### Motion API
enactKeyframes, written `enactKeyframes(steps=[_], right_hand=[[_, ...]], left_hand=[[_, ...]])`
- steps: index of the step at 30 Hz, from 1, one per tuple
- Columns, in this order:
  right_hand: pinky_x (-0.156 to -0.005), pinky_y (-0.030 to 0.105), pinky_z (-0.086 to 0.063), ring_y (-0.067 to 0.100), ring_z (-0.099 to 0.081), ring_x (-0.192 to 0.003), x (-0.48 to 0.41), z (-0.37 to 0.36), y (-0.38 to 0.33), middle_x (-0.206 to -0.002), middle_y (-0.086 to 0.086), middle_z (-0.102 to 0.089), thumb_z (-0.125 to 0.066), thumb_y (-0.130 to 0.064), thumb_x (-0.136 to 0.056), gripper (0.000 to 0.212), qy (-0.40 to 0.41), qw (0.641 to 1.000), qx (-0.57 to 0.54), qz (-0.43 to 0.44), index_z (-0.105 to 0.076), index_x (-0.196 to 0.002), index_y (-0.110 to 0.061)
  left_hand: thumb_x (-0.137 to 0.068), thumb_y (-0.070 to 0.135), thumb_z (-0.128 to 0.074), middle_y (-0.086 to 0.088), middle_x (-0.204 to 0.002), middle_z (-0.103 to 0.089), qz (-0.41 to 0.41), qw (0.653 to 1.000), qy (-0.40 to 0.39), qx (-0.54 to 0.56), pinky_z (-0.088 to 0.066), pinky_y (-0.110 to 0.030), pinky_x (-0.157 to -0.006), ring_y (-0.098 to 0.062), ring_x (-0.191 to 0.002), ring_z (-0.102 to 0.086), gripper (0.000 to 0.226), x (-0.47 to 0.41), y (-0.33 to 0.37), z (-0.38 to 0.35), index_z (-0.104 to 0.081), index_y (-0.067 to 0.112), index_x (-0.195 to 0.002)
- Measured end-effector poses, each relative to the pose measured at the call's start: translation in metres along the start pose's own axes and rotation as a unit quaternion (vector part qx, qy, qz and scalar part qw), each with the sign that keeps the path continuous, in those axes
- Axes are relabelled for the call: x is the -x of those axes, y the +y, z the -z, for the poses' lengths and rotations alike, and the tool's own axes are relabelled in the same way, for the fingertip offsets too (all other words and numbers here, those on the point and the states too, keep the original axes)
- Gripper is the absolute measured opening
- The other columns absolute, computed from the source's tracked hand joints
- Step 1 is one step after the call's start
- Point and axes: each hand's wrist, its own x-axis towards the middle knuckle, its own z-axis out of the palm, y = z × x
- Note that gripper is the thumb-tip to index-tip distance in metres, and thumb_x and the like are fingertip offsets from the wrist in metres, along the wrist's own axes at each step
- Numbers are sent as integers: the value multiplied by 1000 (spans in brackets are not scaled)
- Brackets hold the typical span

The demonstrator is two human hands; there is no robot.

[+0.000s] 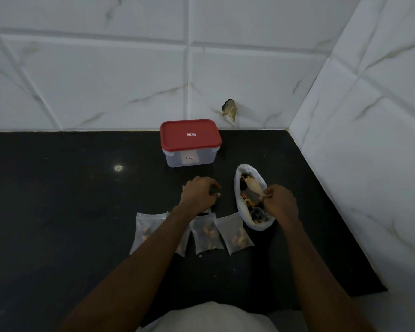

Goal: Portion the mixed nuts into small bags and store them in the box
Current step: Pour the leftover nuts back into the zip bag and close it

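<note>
The glossy black tabletop [58, 200] runs back into a tiled corner. Toward the rear stands a clear box [191, 154] with its red lid [189, 140] on. Just in front of it, to the right, lies an open white bag [240, 204] of mixed nuts [255, 215], and nearer the front four small bags [207, 236] lie flat side by side, each holding a few nuts, one partly hidden.

on the black worktop [58, 200], the left grip [199, 195] curls over a small clear bag [184, 188], mostly hidden beneath it. the right grip [282, 203] pinches a pale spoon [254, 186] whose bowl lies in the white bag of mixed nuts [259, 226]. four filled bags [207, 233] lie in a row nearer the person, one partly under the left forearm. a red-lidded box [189, 159] stands closed by the tiled wall [106, 80].
</note>
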Motion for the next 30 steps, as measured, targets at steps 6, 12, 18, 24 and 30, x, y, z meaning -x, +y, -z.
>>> enactKeyframes(steps=[6,12,18,24,30], right_hand=[[-82,26,-46,16,-62,-103,-11,11,-33,-109,1,-65,-68,-20,-90,24,47,993,-101,49,-67,-113,-13],[-63,20,-44,10,-60,-82,-67,11,-86,-91,-1,-66,-74,-24,-85,18,21,989,-143,29,-69,-99,-13],[-78,33,-54,17,-64,-83,-124,-12,-108,-89,6,-67,-74,-24,-86,20,-14,995,-89,30,-69,-99,-10],[-60,30,-50,17,-59,-65,-158,-32,-121,-72,5,-62,-74,-24,-85,18,-27,995,-71,59,-67,-80,-8],[-53,25,-44,13,-52,-55,-168,-42,-125,-64,5,-56,-64,-10,-89,26,-54,993,-69,75,-57,-65,-11]], left_hand=[[-88,27,-68,4,-118,-68,47,992,22,113,-49,-36,-98,-10,-108,-62,25,-18,-8,9,-69,22,-113],[-92,20,-64,2,-120,-66,74,986,-14,150,-49,-35,-98,-9,-108,-60,24,-44,-15,23,-65,18,-116],[-92,19,-65,0,-118,-66,68,980,-41,184,-47,-26,-93,-10,-106,-61,28,-65,-15,14,-63,15,-120],[-93,18,-63,-2,-116,-68,64,977,-67,193,-50,-33,-96,-11,-104,-62,24,-81,-21,1,-66,15,-117],[-94,17,-62,-3,-115,-67,61,976,-76,197,-49,-29,-94,-12,-103,-62,24,-85,-23,-1,-66,13,-117]])
